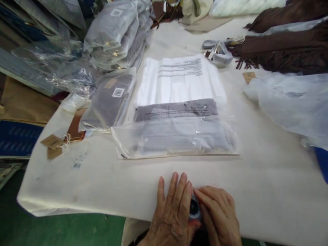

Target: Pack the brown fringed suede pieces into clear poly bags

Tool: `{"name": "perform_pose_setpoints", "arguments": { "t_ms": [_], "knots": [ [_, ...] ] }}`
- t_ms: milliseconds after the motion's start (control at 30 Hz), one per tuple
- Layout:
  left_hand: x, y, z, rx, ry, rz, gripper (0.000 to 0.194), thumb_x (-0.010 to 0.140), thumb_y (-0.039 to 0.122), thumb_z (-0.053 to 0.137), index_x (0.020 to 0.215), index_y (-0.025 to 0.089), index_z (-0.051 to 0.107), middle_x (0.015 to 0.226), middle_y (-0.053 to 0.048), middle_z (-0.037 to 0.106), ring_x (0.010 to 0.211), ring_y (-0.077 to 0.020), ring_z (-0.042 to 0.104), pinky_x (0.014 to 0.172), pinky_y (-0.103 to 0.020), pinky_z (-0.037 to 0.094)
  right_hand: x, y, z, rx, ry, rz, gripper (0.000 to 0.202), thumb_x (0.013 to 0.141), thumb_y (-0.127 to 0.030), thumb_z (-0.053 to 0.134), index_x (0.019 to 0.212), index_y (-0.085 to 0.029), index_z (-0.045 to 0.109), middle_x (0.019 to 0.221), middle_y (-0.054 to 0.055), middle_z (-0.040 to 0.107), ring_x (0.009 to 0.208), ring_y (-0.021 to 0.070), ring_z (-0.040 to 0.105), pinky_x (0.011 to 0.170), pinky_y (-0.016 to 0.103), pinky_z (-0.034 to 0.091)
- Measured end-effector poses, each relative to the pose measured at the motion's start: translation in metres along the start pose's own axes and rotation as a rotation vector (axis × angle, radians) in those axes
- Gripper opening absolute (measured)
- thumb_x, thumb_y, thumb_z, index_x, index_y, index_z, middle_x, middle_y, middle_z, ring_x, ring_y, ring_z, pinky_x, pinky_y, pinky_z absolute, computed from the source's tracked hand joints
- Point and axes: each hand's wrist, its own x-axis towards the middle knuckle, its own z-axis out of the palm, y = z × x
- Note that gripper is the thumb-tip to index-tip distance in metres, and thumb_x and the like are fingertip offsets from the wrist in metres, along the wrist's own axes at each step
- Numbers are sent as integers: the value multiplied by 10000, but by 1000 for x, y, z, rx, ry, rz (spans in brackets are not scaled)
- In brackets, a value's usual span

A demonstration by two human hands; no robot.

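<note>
At the table's near edge my left hand [174,213] lies nearly flat, fingers stretched out over the white cloth and thumb bent inward. Close beside it my right hand [221,212] has its fingers bent and drawn together around a small round thing with a grey rim and dark centre [194,207]. This round thing sits between the two hands, partly covered, and its kind cannot be made out. Beyond both hands lies a clear plastic bag [179,140] holding a folded grey item, its printed white part [176,82] spread out behind.
Left of the bag lies a packed grey item with a barcode [112,99], near brown paper tags [52,143]. Behind stand stacked plastic-wrapped bundles [118,34]. Brown fringed material [282,48] and a crumpled translucent bag [294,102] lie at right.
</note>
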Motion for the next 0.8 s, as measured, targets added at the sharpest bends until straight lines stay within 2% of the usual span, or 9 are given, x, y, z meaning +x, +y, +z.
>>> {"name": "perform_pose_setpoints", "arguments": {
  "t_ms": [200,300,367,467,533,633,733,800],
  "knots": [
    [2,1,6,37,58,29,505,937,404,264,1130,-13,473,1465,-262,195,1308,-412,285,1039,-651,189,-6,1,5,16,46,14,275,911,-182,386,1090,-189,593,894,82,643,887,220,587,793,396,400],
    [4,2,6,35,51,24,496,940,395,246,1107,-12,475,1468,-263,177,1318,-411,264,1047,-651,166,-9,3,7,4,45,-17,305,897,-157,388,1131,-185,582,884,88,643,879,226,584,806,413,398],
    [4,2,6,45,52,22,489,939,387,259,1113,-19,470,1447,-272,221,1315,-412,267,1048,-652,161,-10,4,8,8,30,-36,326,883,-139,393,1157,-172,566,911,99,644,900,235,577,824,426,394],
    [4,2,5,66,61,33,470,935,354,301,1141,-37,460,1349,-277,379,1313,-401,277,1056,-632,161,-8,5,8,20,11,-45,341,870,-125,391,1173,-161,546,953,105,642,935,237,567,842,430,388],
    [3,-1,3,67,58,39,475,936,336,306,1186,-46,436,1289,-258,463,1328,-369,265,1080,-589,140,-2,7,7,29,-5,-54,328,870,-118,396,1157,-174,544,938,79,650,903,208,577,824,388,401],
    [0,-9,1,-11,25,44,519,938,337,308,1305,-30,327,1282,-222,505,1348,-310,249,1099,-543,149,7,10,2,45,-9,-90,322,883,-141,413,1173,-225,526,896,27,667,807,162,603,740,309,441],
    [-2,-13,-2,-189,43,40,572,919,344,378,1385,52,220,1250,-188,547,1284,-290,381,1048,-539,310,9,10,-7,149,-26,-29,433,897,-174,415,1320,-263,406,948,17,672,852,157,616,758,284,483],
    [-2,-12,-4,-337,80,-6,620,882,314,478,1404,131,198,1213,-163,574,1188,-273,498,972,-482,439,5,7,-14,284,-72,58,441,905,-197,414,1337,-286,393,995,18,669,921,158,615,811,280,498]
  ]
}}
